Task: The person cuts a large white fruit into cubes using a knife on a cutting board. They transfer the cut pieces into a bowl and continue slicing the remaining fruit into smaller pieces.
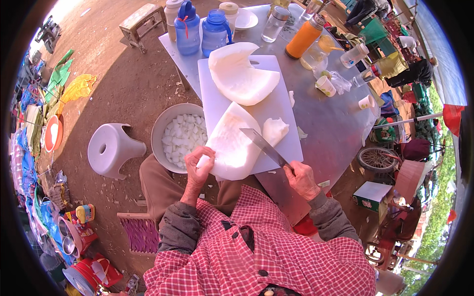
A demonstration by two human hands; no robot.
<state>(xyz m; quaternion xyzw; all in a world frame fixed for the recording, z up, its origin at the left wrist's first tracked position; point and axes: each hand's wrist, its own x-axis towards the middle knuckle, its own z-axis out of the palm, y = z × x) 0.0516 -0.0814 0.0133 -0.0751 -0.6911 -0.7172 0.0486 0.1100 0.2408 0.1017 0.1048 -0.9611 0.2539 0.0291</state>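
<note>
My right hand (301, 180) grips the handle of a kitchen knife (263, 145); its blade lies over the right side of a large piece of peeled white winter melon (237, 148). My left hand (199, 164) holds this piece at its lower left edge, with a bit of white flesh between the fingers. The piece rests on a white cutting board (273, 107) and overhangs the near edge. Farther up the board lies another large curved melon piece (246, 79). A smaller chunk (274, 131) sits right of the blade. White cubes (181, 138) fill much of a round basin (157, 127) at the left.
The metal table (329, 129) carries blue plastic bottles (214, 35), an orange flask (305, 37), a glass jar (274, 24) and paper cups (326, 86). A plastic stool (114, 148) stands left of the basin. A wooden bench (142, 22) is beyond.
</note>
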